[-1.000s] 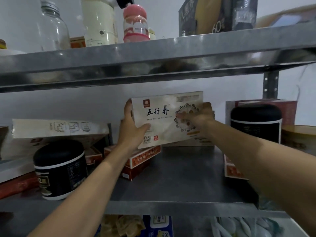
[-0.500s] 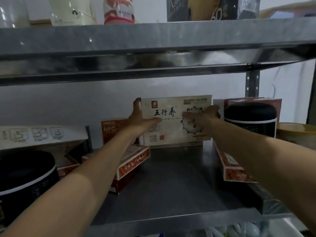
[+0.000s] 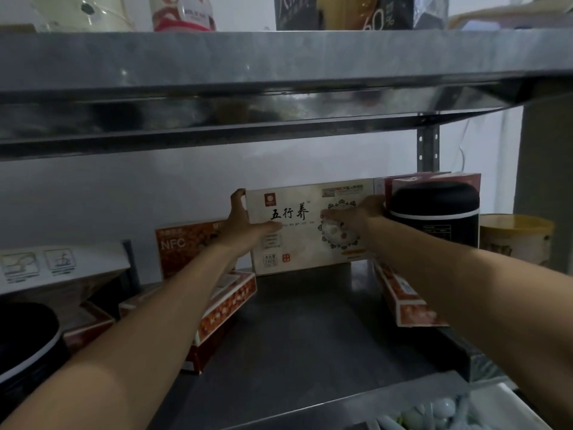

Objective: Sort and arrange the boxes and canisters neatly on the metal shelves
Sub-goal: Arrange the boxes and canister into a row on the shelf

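Centre frame, the white box (image 3: 310,234) is standing upright at the rear of the metal shelf (image 3: 310,330), left hand (image 3: 240,226) gripping its left edge, right hand (image 3: 356,216) holding its right end beside the black canister (image 3: 434,212); both should be pushing evenly

Shelf stock, counted by kind

Two shelves (image 3: 279,57) (image 3: 310,336); two hands, left hand (image 3: 238,225) and right hand (image 3: 356,217); two black canisters (image 3: 434,218) (image 3: 21,346); one yellow tub (image 3: 514,237); two white boxes (image 3: 297,243) (image 3: 62,262); one orange box (image 3: 183,246); at least four red boxes (image 3: 229,301) (image 3: 90,321) (image 3: 406,301) (image 3: 473,184); up top one dark box (image 3: 341,10), one cream jug (image 3: 102,10), one pink-labelled jar (image 3: 183,10).
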Demonstrator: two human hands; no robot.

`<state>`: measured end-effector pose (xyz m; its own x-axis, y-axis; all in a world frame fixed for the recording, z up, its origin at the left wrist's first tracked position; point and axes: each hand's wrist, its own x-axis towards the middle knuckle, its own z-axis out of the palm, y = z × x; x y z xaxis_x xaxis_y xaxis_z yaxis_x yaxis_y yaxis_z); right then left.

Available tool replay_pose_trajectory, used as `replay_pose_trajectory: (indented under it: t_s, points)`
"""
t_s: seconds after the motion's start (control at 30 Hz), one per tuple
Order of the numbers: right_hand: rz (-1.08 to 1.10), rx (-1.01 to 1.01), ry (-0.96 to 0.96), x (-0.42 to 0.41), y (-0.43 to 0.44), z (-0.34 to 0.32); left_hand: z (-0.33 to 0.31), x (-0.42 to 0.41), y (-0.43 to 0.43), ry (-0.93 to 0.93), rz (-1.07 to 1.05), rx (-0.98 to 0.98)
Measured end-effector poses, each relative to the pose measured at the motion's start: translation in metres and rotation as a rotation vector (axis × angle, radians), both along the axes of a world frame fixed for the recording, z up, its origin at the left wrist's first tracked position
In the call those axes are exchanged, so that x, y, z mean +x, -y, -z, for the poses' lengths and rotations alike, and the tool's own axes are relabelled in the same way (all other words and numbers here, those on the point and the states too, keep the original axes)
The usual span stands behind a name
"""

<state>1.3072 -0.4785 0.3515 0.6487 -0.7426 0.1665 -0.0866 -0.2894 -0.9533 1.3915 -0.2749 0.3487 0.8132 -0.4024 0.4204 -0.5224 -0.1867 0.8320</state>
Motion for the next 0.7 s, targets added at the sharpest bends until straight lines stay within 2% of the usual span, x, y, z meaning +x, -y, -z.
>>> replay_pose_trajectory:
  t_s: [0.13,0.43,0.57,0.7]
  points:
    - [0.061,-0.054,-0.058,0.01,0.001,0.004,0.011,0.008,-0.008,-0.037,-0.014,0.03]
    - [-0.037,-0.097,-0.128,0.023,0.006,0.018,0.023,0.02,-0.02,-0.078,-0.098,0.103]
    - [-0.102,-0.134,-0.089,0.04,0.019,0.027,0.027,0.026,-0.021,-0.086,-0.09,0.101]
    - [-0.08,-0.05,-0.015,0.036,0.014,0.021,0.027,0.031,-0.019,-0.065,-0.1,0.096]
